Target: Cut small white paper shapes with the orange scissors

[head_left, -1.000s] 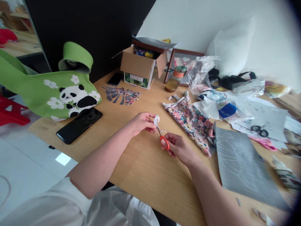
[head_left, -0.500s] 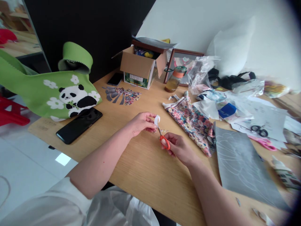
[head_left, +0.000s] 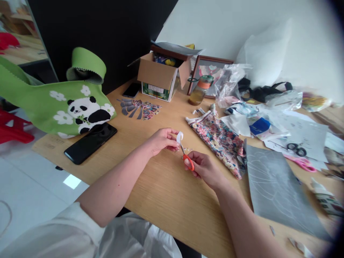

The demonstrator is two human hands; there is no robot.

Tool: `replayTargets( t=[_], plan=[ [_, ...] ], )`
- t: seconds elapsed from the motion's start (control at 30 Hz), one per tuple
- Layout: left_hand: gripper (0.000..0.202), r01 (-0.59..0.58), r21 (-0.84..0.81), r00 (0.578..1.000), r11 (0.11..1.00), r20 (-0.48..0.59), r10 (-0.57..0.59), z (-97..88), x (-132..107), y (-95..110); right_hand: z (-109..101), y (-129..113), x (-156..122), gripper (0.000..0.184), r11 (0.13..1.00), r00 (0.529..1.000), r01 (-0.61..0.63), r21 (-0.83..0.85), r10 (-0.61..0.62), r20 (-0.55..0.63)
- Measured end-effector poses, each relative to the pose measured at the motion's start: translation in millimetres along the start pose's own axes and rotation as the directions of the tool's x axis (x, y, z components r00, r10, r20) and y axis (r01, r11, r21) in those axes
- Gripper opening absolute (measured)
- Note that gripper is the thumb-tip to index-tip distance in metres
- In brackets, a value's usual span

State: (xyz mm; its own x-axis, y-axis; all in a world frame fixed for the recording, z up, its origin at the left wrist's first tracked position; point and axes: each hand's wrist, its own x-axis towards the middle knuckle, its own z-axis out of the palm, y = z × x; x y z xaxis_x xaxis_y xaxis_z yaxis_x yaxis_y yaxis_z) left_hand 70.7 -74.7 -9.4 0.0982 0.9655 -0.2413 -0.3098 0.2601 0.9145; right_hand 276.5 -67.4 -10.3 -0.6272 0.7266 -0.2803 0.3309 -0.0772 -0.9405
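Observation:
Between the fingertips of my left hand (head_left: 164, 139) is a small curled white strip (head_left: 179, 137); whether it is paper or cloth I cannot tell. My right hand (head_left: 201, 165) grips orange-handled scissors (head_left: 189, 163), thumb and fingers in the loops. The blades point up and away, their tips meeting the strip near my left fingertips. Tiny scraps (head_left: 187, 149) lie on the wooden table (head_left: 172, 193) just behind the scissors. To the right of my hands lies folded floral fabric (head_left: 217, 141).
Grey sheet with white lines (head_left: 274, 186) and pink scissors (head_left: 301, 163) lie right. Fan-shaped fabric pieces (head_left: 139, 109), an open cardboard box (head_left: 158, 77) and a bottle of brownish liquid (head_left: 200, 90) stand behind. On the left are a black phone (head_left: 90, 142) and green panda bag (head_left: 61, 104).
The scissors' handles look slightly closer together than before. Both hands and the white strip stay in nearly the same place.

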Motion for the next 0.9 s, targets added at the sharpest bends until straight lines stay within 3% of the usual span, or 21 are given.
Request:
replayTargets(
  t=[0.9],
  plan=[
    [0.043,0.016,-0.005,1.0,1.0,-0.019,-0.016,1.6,0.0,-0.9,-0.1,-1.6,0.5,0.054,1.0,1.0,0.004,-0.031,-0.005,-0.029]
  ],
)
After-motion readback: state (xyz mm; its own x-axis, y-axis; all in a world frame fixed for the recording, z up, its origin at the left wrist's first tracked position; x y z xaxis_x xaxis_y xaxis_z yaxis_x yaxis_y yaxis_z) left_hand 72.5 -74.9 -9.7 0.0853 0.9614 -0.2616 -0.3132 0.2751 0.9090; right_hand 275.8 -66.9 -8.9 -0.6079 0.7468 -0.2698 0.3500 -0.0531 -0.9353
